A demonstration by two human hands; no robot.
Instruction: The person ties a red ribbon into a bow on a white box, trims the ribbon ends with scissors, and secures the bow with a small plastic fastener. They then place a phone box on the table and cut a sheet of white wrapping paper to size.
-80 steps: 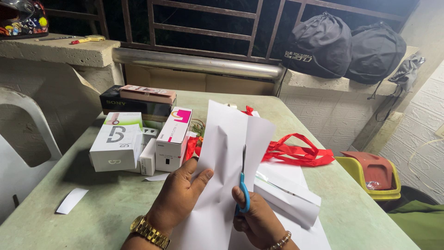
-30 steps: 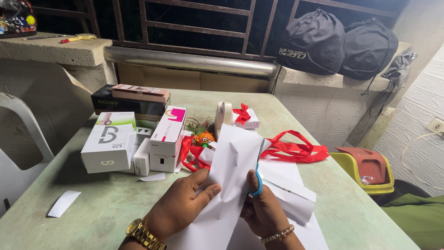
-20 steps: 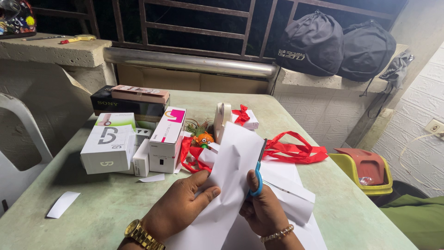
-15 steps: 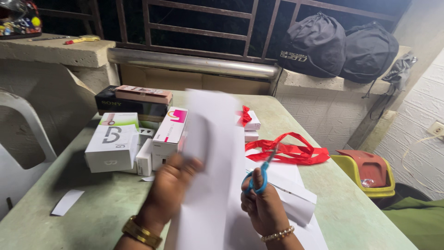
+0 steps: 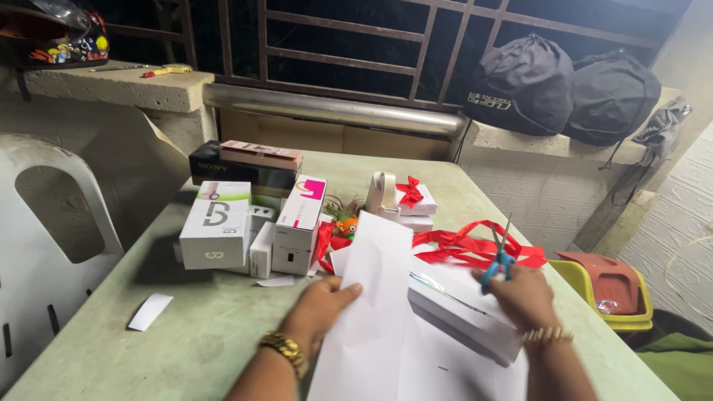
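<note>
Paper point(image 5: 375, 297) in left hand point(image 5: 319, 308); scissors point(image 5: 496, 260) right.

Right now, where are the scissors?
In the head view, right of centre: the blue-handled scissors are in the right hand, blades up, above the white box, before the red ribbon.

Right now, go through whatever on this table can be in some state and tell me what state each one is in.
White paper sheet: lifted at its far end, pinched by the left hand.
Scissors: held in the right hand, blades up and slightly apart, clear of the paper.
Red ribbon: loose, unrolled on the table.
Small gift box: closed, red bow on top.
White boxes: closed, some upright.
Paper strip: lying flat, apart.
</note>
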